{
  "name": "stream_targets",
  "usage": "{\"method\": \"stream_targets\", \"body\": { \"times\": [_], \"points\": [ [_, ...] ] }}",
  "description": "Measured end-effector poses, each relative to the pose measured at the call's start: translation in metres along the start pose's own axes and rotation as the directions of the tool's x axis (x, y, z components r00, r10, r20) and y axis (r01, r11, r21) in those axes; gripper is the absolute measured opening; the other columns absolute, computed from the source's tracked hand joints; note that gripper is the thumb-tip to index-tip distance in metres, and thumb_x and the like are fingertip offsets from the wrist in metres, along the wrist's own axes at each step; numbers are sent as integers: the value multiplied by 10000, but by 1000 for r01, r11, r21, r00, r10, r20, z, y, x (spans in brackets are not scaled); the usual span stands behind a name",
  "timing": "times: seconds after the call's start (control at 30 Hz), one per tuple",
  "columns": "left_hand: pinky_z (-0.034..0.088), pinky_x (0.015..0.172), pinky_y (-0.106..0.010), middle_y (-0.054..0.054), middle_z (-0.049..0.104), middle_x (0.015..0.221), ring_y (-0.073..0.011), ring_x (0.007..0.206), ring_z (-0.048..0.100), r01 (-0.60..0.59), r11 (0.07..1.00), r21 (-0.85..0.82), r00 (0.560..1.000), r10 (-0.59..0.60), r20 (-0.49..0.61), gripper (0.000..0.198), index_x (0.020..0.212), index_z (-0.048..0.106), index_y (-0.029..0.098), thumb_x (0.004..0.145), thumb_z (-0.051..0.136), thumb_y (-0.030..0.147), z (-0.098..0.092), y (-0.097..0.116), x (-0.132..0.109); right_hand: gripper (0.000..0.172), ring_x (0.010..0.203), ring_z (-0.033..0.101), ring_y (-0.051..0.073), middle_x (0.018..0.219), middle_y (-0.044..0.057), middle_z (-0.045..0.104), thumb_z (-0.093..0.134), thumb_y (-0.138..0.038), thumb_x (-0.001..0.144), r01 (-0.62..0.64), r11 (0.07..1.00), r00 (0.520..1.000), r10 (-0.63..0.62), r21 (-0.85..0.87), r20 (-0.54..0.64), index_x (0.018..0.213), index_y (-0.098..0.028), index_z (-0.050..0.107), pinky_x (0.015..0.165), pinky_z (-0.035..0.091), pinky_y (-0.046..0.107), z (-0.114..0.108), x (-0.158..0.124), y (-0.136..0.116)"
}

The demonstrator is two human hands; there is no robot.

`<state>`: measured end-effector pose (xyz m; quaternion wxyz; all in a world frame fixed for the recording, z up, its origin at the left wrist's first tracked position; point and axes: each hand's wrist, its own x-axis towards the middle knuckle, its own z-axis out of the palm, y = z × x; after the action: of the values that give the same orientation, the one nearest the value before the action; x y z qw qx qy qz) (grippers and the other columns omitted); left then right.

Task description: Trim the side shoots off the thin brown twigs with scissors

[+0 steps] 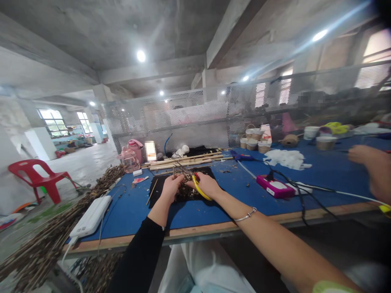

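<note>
My right hand [207, 186] is closed around yellow-handled scissors [200, 189], whose blades point forward and left. My left hand [171, 188] is closed with fingertips pinched on a thin twig [174, 172] that sticks up a little in front of the blades. Under and between both hands lies a heap of short brown cut pieces [185, 190]. The heap rests on a black cloth [157, 185], with a loose stick [152, 192] along its left side. Whether the blades touch the twig cannot be made out.
On the blue table [241, 203] lie long pale sticks [186, 162], a magenta power box [275, 187] with cables, and white tissue [288, 158]. A white power strip [91, 215] sits left, beside bundled brown stems [70, 228]. A co-worker's blurred hand [362, 156] is at right.
</note>
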<state>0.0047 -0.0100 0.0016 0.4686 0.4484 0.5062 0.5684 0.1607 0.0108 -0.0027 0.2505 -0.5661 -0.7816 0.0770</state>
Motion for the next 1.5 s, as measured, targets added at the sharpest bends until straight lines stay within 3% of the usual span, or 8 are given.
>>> {"method": "stream_targets", "body": {
  "times": [0.27, 0.47, 0.67, 0.83, 1.13, 1.5],
  "points": [
    [164, 354, -151, 22, 501, 585, -9, 392, 323, -18, 999, -34, 1000, 17, -21, 346, 777, 573, 120, 581, 674, 386, -1, -1, 2, 568, 845, 596, 235, 894, 95, 639, 485, -672, 679, -22, 1000, 1000, 22, -10, -15, 957, -180, 543, 654, 372, 262, 1, 1, 1],
    [170, 352, -155, 26, 513, 585, -10, 381, 326, -27, 999, -47, 999, 26, -26, 354, 878, 606, 123, 582, 660, 310, 0, -2, 4, 590, 901, 565, 223, 987, 112, 595, 542, -628, 671, 85, 995, 996, -83, 49, -40, 1033, -164, 509, 706, 374, 267, 9, 4, 8],
    [180, 356, -151, 27, 512, 586, -8, 387, 328, -31, 999, -28, 999, 31, -8, 342, 883, 607, 129, 586, 653, 292, 0, -2, 4, 575, 906, 550, 224, 975, 107, 577, 549, -612, 673, 116, 992, 990, -112, 47, -82, 1028, -161, 510, 725, 374, 274, 14, 6, 11],
    [177, 355, -148, 33, 500, 574, -5, 386, 325, -35, 998, -45, 999, 35, -19, 340, 880, 600, 122, 587, 654, 287, 1, 0, 2, 574, 933, 535, 229, 978, 114, 573, 556, -609, 669, 101, 995, 990, -98, 26, -99, 1011, -150, 520, 744, 369, 278, 11, 4, 9],
    [166, 356, -154, 55, 442, 508, -8, 366, 295, -41, 999, -12, 999, 41, 9, 365, 869, 616, 126, 575, 672, 334, 1, -2, 2, 534, 823, 594, 224, 886, 78, 635, 490, -652, 692, 33, 999, 999, -35, 35, 39, 958, -192, 542, 624, 368, 255, 2, 0, 2],
    [187, 360, -144, 14, 522, 613, -10, 401, 348, -38, 997, -60, 999, 36, -39, 338, 854, 601, 119, 592, 665, 321, 0, 1, 0, 570, 832, 598, 232, 897, 94, 640, 447, -686, 691, -16, 1000, 1000, 16, 19, -5, 946, -184, 533, 637, 370, 262, 5, 3, 5]
  ]
}}
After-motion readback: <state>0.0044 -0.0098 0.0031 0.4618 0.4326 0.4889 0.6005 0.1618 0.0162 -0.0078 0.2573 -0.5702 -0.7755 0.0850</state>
